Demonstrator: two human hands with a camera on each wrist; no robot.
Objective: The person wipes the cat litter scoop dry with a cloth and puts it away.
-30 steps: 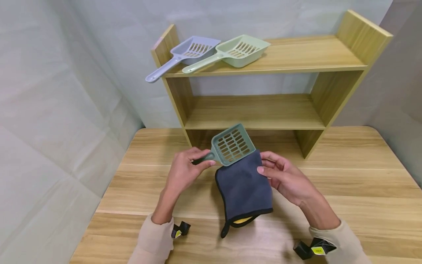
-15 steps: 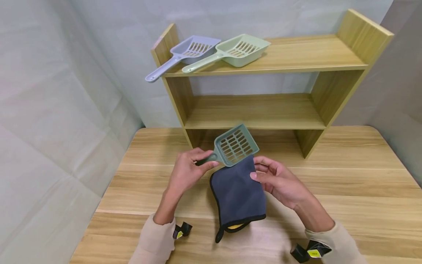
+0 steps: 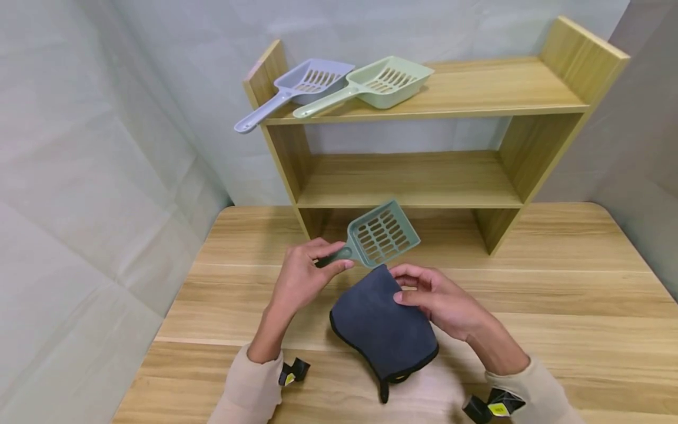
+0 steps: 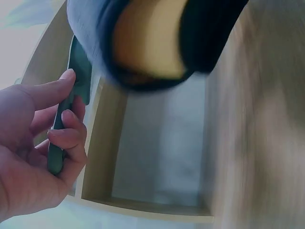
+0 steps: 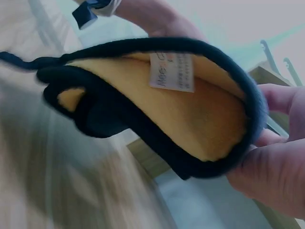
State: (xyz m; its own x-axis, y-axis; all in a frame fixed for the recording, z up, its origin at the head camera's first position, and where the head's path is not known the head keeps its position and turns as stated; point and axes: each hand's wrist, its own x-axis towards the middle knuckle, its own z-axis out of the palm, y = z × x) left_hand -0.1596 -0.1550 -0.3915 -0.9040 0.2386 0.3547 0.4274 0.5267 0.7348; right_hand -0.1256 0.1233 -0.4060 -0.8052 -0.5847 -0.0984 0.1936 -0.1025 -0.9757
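Note:
A dark green slotted litter scoop [image 3: 385, 235] is gripped at its handle by my left hand [image 3: 299, 277], with the slotted pan pointing up and right. My right hand [image 3: 442, 300] pinches a folded dark grey cloth [image 3: 386, 324] with black edging, thumb on the near face. The cloth's upper corner sits just under the scoop's lower rim; whether they touch I cannot tell. In the right wrist view the cloth's yellow inner side [image 5: 209, 114] and a white label [image 5: 171, 71] show. The left wrist view has the scoop handle [image 4: 56, 157] lying between thumb and fingers.
A wooden shelf unit [image 3: 413, 176] stands at the back of the wooden table [image 3: 582, 306]. On its top board lie a lavender scoop [image 3: 318, 97] and a pale green scoop [image 3: 384, 97], handles jutting past the front edge. Pale fabric walls [image 3: 95, 176] surround the table.
My right hand has moved left and down with the cloth, whose top corner slid off the scoop's lower edge and whose lower end swung. The scoop shifted slightly right in my left hand.

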